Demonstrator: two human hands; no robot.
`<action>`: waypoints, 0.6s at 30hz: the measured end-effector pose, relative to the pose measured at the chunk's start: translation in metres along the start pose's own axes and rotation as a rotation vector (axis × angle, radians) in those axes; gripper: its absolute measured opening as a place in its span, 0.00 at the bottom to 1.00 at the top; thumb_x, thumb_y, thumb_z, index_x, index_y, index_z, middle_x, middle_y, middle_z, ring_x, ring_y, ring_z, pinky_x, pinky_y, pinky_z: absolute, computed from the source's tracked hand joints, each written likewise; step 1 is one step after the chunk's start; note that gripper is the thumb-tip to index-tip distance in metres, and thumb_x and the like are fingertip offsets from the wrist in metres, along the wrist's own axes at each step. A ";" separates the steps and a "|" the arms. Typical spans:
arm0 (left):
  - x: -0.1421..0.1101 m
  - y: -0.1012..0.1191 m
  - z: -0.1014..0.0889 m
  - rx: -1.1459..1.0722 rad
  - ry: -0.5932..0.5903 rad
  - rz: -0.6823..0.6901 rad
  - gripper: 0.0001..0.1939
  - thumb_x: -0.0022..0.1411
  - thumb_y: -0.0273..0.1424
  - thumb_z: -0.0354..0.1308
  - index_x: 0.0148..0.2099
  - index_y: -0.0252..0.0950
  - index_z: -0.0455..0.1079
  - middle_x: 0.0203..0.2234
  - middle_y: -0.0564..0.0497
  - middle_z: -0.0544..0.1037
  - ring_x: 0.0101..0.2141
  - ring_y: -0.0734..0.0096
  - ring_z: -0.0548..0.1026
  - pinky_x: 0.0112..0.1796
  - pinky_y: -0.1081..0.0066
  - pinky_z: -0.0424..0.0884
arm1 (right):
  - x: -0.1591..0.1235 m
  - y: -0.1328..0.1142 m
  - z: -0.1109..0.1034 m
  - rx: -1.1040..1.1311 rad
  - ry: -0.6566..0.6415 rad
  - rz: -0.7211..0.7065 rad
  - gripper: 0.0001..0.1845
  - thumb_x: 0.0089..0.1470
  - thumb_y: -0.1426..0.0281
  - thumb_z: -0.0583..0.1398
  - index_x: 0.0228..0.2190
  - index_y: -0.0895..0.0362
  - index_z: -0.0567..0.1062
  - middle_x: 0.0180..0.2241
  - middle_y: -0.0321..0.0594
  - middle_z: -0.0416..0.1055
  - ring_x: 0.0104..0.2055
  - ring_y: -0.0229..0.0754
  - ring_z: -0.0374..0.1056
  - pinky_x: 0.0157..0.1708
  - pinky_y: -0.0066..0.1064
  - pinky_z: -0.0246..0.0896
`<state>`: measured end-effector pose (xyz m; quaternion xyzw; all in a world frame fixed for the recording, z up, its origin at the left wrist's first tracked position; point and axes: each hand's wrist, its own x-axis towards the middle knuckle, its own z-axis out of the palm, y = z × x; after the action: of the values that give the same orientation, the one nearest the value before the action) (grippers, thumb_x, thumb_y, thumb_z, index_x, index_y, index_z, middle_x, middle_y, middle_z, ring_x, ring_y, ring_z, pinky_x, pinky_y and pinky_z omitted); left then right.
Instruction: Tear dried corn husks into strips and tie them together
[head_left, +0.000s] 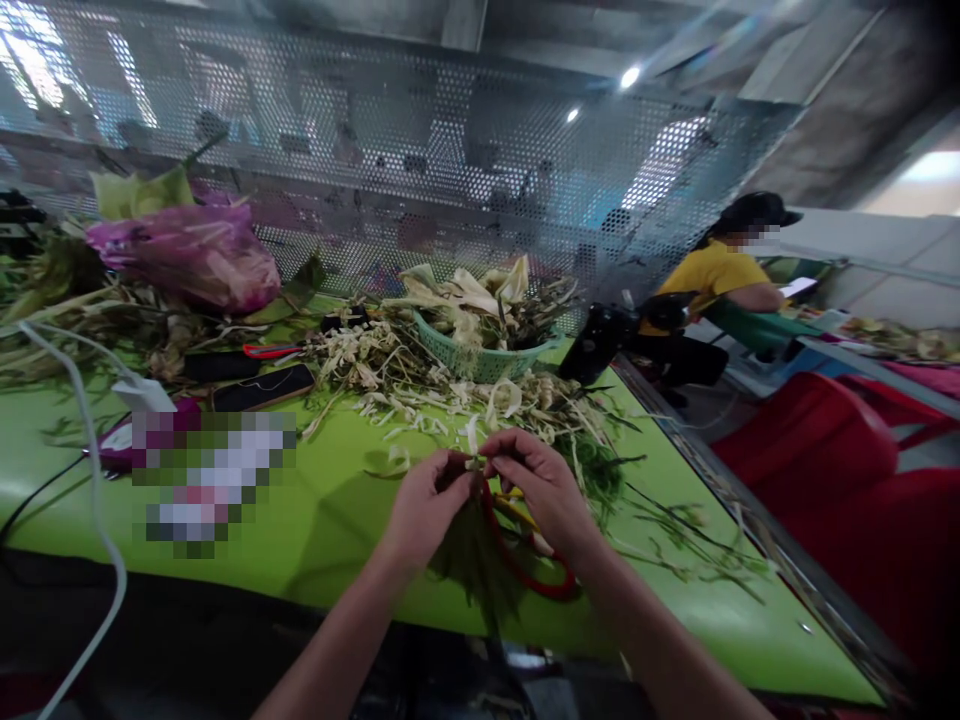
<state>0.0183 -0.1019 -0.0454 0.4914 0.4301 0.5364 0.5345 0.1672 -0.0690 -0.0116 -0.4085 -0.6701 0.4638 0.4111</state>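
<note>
In front of me my left hand [426, 503] and my right hand [541, 487] meet at the fingertips above the green tabletop. Both are closed in a pinch on a small pale strip of dried plant [472, 436], whose upper end sticks up between them. Dark greenish strands [471, 560], partly blurred, hang beneath the fingers. Red-handled scissors [546, 585] lie by my right wrist, partly covered by that hand. Just beyond the fingers spread pale shreds and curls of dried plant [450, 405].
A green basket [480, 362] heaped with dried husks stands behind the shreds. Leftward are a pink plastic bag [191, 255], phones [262, 388], a purple power strip [142, 435] and a white cable [97, 480]. Red chairs [814, 430] and a seated person [712, 275] are right.
</note>
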 end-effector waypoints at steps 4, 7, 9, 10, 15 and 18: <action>-0.001 0.004 0.000 0.082 0.079 0.050 0.07 0.58 0.32 0.55 0.37 0.33 0.69 0.31 0.49 0.75 0.33 0.70 0.71 0.37 0.71 0.66 | 0.002 -0.002 -0.006 -0.131 0.056 -0.051 0.07 0.53 0.68 0.57 0.35 0.55 0.72 0.33 0.36 0.69 0.36 0.39 0.64 0.36 0.29 0.58; -0.002 0.005 -0.002 0.186 0.087 0.126 0.07 0.58 0.30 0.54 0.38 0.35 0.70 0.31 0.50 0.76 0.34 0.69 0.72 0.37 0.71 0.66 | 0.007 -0.001 -0.009 -0.256 0.049 -0.072 0.09 0.53 0.62 0.59 0.32 0.56 0.72 0.32 0.36 0.68 0.35 0.39 0.62 0.34 0.28 0.57; -0.003 0.005 -0.002 0.243 0.082 0.179 0.07 0.58 0.29 0.53 0.38 0.36 0.71 0.32 0.50 0.76 0.35 0.68 0.72 0.38 0.71 0.66 | 0.010 0.000 -0.008 -0.269 0.033 -0.058 0.12 0.51 0.60 0.61 0.28 0.57 0.72 0.28 0.35 0.66 0.32 0.38 0.61 0.32 0.28 0.56; -0.004 0.005 -0.002 0.265 0.079 0.201 0.08 0.58 0.28 0.53 0.38 0.36 0.71 0.33 0.50 0.76 0.35 0.68 0.72 0.39 0.70 0.66 | 0.011 0.000 -0.007 -0.252 0.030 -0.048 0.13 0.50 0.59 0.61 0.27 0.57 0.71 0.26 0.34 0.65 0.30 0.38 0.61 0.31 0.28 0.56; -0.005 0.006 -0.003 0.145 0.049 0.147 0.08 0.58 0.31 0.54 0.38 0.35 0.72 0.32 0.49 0.75 0.35 0.68 0.71 0.40 0.70 0.65 | 0.012 0.002 -0.002 0.026 -0.023 0.036 0.11 0.49 0.62 0.63 0.28 0.57 0.71 0.26 0.33 0.67 0.31 0.38 0.63 0.34 0.29 0.60; -0.005 0.007 -0.004 -0.191 -0.017 -0.077 0.08 0.56 0.33 0.58 0.36 0.34 0.71 0.29 0.50 0.74 0.32 0.71 0.70 0.38 0.72 0.66 | 0.009 0.003 0.001 0.251 -0.090 0.118 0.10 0.47 0.65 0.65 0.31 0.56 0.72 0.29 0.35 0.70 0.34 0.39 0.66 0.38 0.31 0.62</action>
<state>0.0133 -0.1073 -0.0395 0.4257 0.3910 0.5498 0.6030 0.1634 -0.0603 -0.0130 -0.3715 -0.5995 0.5851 0.4003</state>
